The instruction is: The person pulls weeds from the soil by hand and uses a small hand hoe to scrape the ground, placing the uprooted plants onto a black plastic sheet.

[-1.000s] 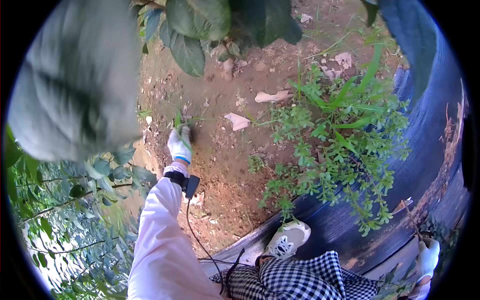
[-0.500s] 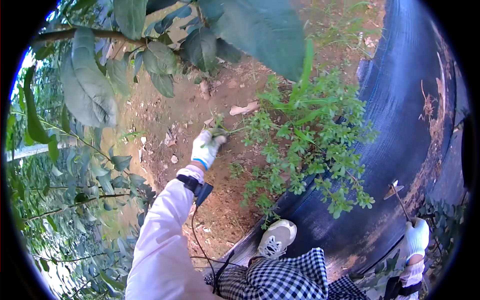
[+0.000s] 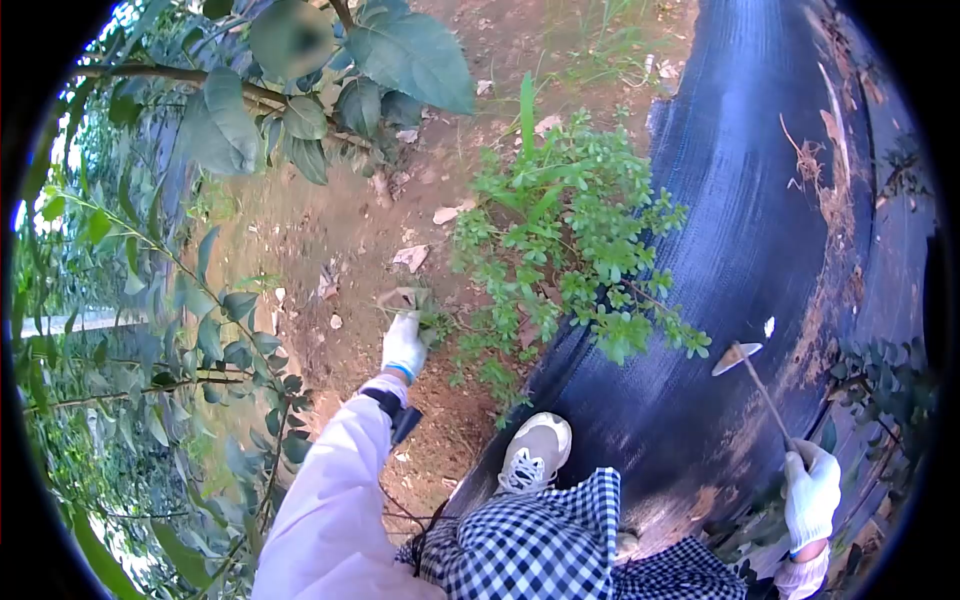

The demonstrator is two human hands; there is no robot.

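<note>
My left hand [image 3: 404, 346], in a white glove, is over the bare soil left of a bushy green weed [image 3: 570, 235]. Its fingers are closed round something near a brownish leaf [image 3: 404, 298] and some green stems, too small to make out. At the lower right, my right hand [image 3: 811, 492], also gloved in white, grips the thin handle of a small hoe [image 3: 737, 358]. The hoe's pale blade is over the black ground sheet [image 3: 690, 430].
Leafy branches [image 3: 215, 125] hang across the upper left and left side. A shoe [image 3: 537, 450] and a checked cloth [image 3: 540, 545] show at the bottom. Dark foliage [image 3: 885, 385] stands at the right edge.
The view has shifted, so the weed and sheet appear further left. A brownish leaf now shows at my left hand's fingertips. The hoe and my right hand have moved left in view.
</note>
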